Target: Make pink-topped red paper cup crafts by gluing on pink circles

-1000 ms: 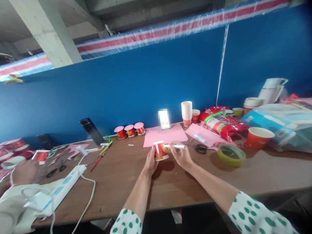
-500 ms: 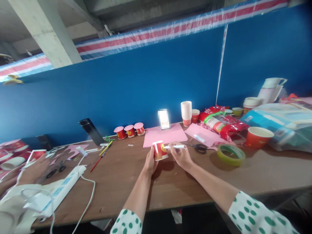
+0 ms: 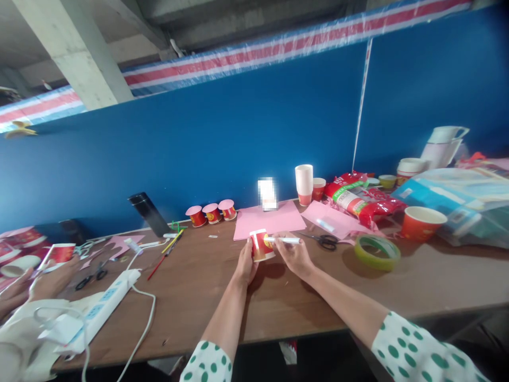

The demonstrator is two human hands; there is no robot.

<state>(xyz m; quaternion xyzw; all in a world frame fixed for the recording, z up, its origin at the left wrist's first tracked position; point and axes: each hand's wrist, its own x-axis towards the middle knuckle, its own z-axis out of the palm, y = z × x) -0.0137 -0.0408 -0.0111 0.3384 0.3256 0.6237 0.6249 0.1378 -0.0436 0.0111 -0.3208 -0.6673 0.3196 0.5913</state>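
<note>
My left hand [image 3: 246, 265] is wrapped round the left side of a red paper cup [image 3: 260, 248] with a white stripe and a yellow mark. My right hand [image 3: 293, 257] pinches a white marker pen [image 3: 287, 240], its tip at the cup's right side by the yellow mark. Both hands are above the brown table [image 3: 207, 307]. Just behind them lies pink paper [image 3: 270, 220]. Black-handled scissors [image 3: 326, 242] rest to the right of my right hand, partly on the wood.
Three red cups with pink tops [image 3: 212, 212] stand by the blue partition. On the right are yellow tape [image 3: 376, 253], an orange cup [image 3: 422, 224] and a red packet [image 3: 360, 199]. A power strip [image 3: 105, 305] lies left, beside a co-worker's hand [image 3: 55, 278] with a cup.
My hands and the red cup hold nearly the same place; the marker has shifted very slightly. At the left, the co-worker's hands and cup have moved a little.
</note>
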